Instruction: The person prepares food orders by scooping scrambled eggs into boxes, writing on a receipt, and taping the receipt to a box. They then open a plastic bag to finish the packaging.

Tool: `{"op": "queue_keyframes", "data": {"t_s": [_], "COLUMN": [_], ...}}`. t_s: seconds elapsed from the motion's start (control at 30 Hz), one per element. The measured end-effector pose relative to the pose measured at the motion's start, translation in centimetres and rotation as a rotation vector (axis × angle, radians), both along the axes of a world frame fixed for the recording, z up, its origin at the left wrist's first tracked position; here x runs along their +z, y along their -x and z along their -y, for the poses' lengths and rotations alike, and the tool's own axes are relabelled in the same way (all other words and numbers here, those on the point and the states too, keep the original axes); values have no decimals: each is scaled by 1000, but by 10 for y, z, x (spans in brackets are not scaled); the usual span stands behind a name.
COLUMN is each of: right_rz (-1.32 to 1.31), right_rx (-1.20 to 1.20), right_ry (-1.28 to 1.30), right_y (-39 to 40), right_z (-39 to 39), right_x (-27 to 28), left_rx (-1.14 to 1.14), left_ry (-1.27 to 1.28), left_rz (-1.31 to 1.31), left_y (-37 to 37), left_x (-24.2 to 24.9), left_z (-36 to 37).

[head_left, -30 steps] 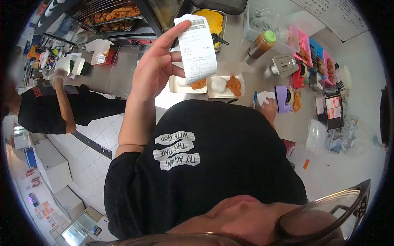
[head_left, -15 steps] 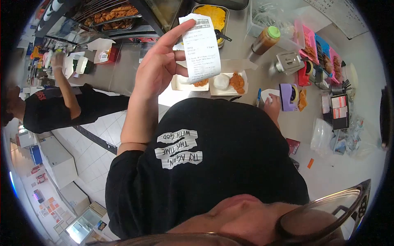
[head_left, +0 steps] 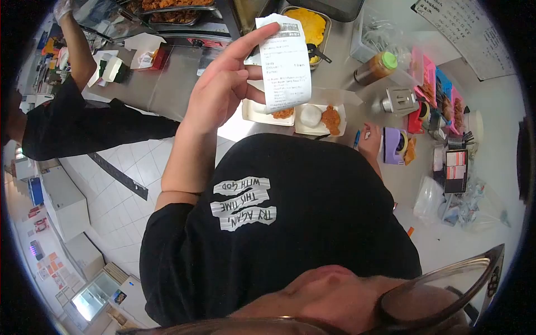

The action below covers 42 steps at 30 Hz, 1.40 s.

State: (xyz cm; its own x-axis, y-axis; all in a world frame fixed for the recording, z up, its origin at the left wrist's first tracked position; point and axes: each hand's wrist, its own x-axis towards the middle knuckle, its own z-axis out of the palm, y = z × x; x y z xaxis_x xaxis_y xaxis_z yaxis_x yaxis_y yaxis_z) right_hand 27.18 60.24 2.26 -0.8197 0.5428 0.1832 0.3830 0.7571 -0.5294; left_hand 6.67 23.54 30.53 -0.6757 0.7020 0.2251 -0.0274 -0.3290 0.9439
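My left hand [head_left: 215, 92] holds up a long printed receipt [head_left: 285, 67], the index finger across its top and other fingers behind its edge. Below the paper stand two open cartons. The right-hand carton [head_left: 304, 129] holds a white mound of rice [head_left: 310, 116] and a piece of fried chicken [head_left: 331, 119]. The other carton [head_left: 259, 118] is partly covered by the receipt and shows some fried chicken [head_left: 283, 113]. My right hand [head_left: 369, 139] rests low on the counter, fingers curled around something white and small. A blue pen [head_left: 357, 138] is right beside it.
A tray of yellow food [head_left: 306, 25] with a black-handled utensil sits behind the receipt. To the right are a green-capped sauce bottle [head_left: 377, 68], a metal container [head_left: 401, 100] and a purple tape dispenser [head_left: 394, 146]. A gloved co-worker [head_left: 53, 120] stands at left near open boxes.
The view has shifted slightly, and the counter items appear further right. My right fingers have curled in more, and less of the white item shows. The co-worker's arm has reached further up.
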Motion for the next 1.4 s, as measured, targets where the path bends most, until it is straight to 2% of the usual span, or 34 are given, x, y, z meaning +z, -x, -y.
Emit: {"op": "queue_keyframes", "data": {"t_s": [0.33,0.53,0.63,0.67,0.83,1.03,1.2,1.3,1.4], "right_rz": [27,44,7,8,-13,-154,-231,-300,-329], "right_rx": [-142,-216,-237,-208,-274,-231,-185,-99,61], "right_ry": [55,-76,12,-35,42,17,3,48,196], "right_y": [-15,-39,-51,-60,-82,-116,-156,-147,-98], "right_z": [45,82,101,100,97,44,-39,-79,-83], "right_x": [-3,-8,-3,-11,-8,21,35,47,69], "left_rx": [-110,-192,-217,-212,-265,-317,-245,96,383], "left_ry": [-74,-100,-107,-103,-120,-115,-104,92,214], "left_rz": [57,66,63,65,67,54,63,-262,-215], "left_y": [41,66,66,65,45,5,-36,-38,-36], "left_x": [-7,-12,-14,-15,-8,-1,-2,-3,-4], "left_z": [39,47,46,44,19,-65,-146,-162,-156]}}
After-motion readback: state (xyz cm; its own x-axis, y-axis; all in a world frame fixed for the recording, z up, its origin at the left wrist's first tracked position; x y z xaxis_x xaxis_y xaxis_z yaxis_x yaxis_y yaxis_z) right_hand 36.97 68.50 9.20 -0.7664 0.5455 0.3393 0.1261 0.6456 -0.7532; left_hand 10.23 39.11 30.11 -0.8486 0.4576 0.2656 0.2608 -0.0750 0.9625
